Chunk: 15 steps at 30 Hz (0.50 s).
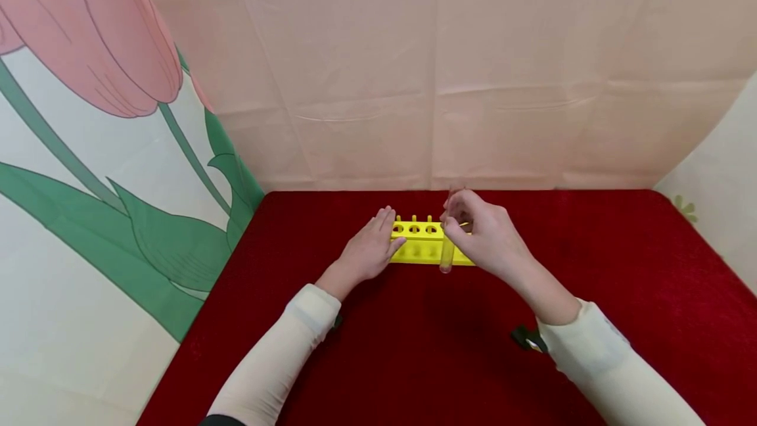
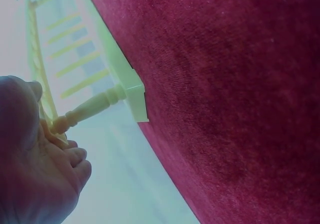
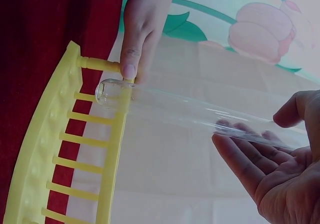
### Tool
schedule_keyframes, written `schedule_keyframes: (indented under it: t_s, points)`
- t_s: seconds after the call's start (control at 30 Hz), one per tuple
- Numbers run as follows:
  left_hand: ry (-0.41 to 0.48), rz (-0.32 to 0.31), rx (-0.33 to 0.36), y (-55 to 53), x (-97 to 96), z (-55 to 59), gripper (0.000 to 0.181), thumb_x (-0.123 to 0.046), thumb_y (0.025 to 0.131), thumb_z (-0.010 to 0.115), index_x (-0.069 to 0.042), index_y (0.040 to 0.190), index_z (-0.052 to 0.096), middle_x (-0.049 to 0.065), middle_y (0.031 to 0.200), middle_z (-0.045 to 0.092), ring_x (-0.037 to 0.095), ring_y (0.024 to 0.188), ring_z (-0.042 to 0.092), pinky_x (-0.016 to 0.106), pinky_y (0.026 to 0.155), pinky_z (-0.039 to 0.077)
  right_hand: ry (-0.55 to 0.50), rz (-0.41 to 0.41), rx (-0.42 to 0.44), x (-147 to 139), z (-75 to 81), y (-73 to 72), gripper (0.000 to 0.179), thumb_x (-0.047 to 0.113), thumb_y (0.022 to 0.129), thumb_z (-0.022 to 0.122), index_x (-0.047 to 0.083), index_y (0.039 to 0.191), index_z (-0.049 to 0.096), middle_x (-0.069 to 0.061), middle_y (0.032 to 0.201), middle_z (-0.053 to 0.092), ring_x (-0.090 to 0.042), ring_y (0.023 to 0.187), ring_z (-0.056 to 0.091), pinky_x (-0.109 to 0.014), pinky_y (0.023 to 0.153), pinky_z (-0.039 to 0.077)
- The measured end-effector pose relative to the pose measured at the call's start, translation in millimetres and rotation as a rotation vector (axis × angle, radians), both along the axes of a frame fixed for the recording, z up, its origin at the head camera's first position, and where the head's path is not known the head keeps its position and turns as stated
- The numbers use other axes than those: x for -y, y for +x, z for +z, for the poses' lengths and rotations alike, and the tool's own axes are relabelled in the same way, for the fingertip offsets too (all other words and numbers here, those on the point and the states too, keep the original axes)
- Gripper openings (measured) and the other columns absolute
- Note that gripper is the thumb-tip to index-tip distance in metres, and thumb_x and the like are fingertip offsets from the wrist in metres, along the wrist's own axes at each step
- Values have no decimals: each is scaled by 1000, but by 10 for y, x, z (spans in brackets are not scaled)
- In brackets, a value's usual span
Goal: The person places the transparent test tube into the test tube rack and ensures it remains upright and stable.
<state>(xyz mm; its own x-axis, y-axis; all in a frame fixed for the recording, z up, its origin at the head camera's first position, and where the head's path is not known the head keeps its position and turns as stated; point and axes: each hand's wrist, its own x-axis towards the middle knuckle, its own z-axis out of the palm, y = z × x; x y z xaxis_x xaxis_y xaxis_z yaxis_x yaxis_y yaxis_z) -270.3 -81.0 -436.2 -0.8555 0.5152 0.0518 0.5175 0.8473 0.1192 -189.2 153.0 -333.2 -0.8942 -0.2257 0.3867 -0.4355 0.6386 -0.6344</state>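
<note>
A yellow test tube rack (image 1: 421, 256) stands on the red table, with a row of round holes in its top plate. My left hand (image 1: 368, 246) grips its left end; in the right wrist view the thumb (image 3: 129, 70) lies on the upper plate and the fingers go behind it. In my right hand (image 1: 489, 236) is a clear glass test tube (image 3: 172, 108), held between thumb and fingers near its upper part. The tube's rounded bottom is in front of the rack in the head view, outside the holes. Upright pegs (image 3: 82, 163) join the rack's plates.
Red velvety cloth (image 1: 414, 347) covers the table. A pale pink curtain (image 1: 473, 84) hangs behind it, and a tulip-printed cloth (image 1: 148, 229) hangs on the left. A small dark device (image 1: 528, 338) sits at the right wrist.
</note>
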Motion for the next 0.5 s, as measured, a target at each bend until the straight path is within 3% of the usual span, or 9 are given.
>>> schedule_keyframes:
  t_s: [0.5]
  points:
    - [7,2,2,1,0,5,74,-49,109,35,-1,162,14,13,169,16,24,157,13,34,125,17,-10,23,-68,57,-3,-56,13,8,94,65,7,105,59,-3,92,70,-18,83,67,-39,73,61]
